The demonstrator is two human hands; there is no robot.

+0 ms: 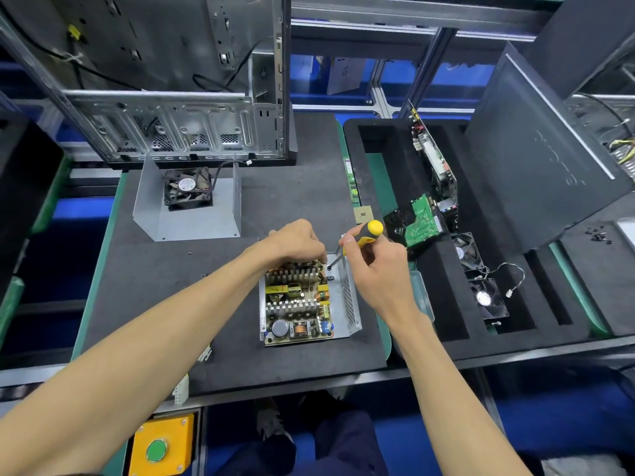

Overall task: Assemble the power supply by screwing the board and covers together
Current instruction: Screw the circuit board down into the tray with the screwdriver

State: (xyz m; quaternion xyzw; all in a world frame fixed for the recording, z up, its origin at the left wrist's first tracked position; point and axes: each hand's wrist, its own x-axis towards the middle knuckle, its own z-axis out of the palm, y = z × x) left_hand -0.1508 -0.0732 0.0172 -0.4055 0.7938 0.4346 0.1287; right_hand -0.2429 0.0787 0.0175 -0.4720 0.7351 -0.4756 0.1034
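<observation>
At the bench's near edge on the left, a yellow box with a green button hangs below the dark mat. Toward the mat's far left corner stands a bent grey metal cover with a black fan fixed inside it, and behind that, along the far edge, an open computer case stands upright. Near the middle of the mat, close to its right edge, lies the power supply: a circuit board crowded with heat sinks and coils sits inside a grey metal tray. The left hand rests on the board's far end with its fingers curled down onto it; whether they pinch anything cannot be told. Just beside it, the right hand grips a yellow-and-black screwdriver, whose tip meets the tray's floor at the far right corner beside the board. Right of the mat, a black foam tray holds green circuit boards standing in its slots and two more fans. A dark panel leans at the bench's far right.
</observation>
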